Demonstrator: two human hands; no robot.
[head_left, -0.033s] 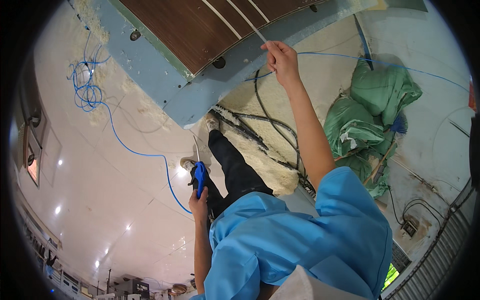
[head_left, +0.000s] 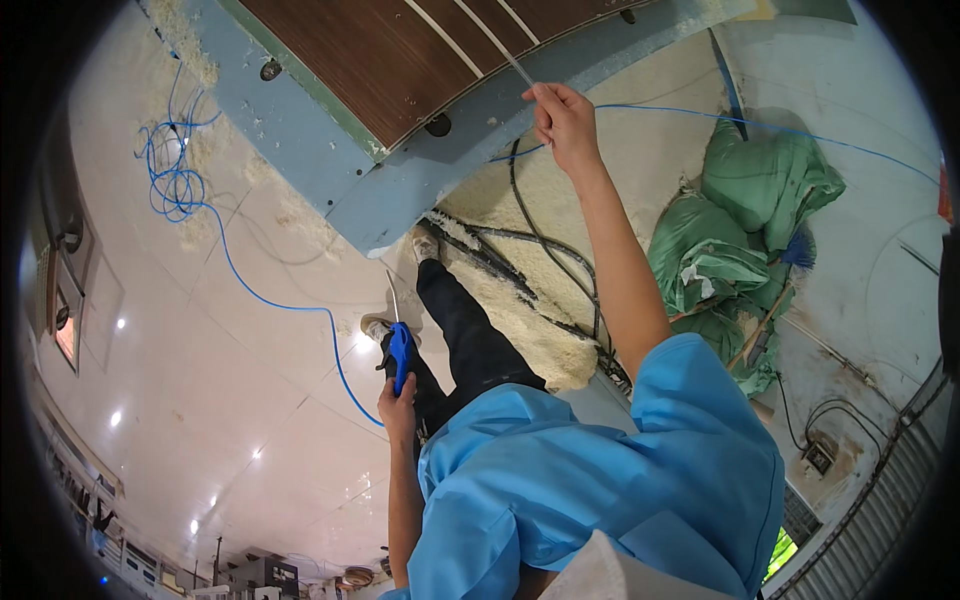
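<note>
My left hand, low beside my leg, is wrapped around a blue air blow gun. Its thin bent metal nozzle points away from me, and a blue hose runs up to the hand from the floor. My right arm reaches forward over the machine bed's edge. There my right hand pinches the near end of a thin pale strip. That strip sticks out past a dark brown wood-grain panel, which carries other pale lines alongside it. Beneath the panel lies a grey-blue bed.
Coiled blue hose lies on the tiled floor at left. Pale shavings and black cables cover the floor ahead of my feet. Green sacks slump at right, near a blue-bristled brush. Another blue hose stretches across to the right.
</note>
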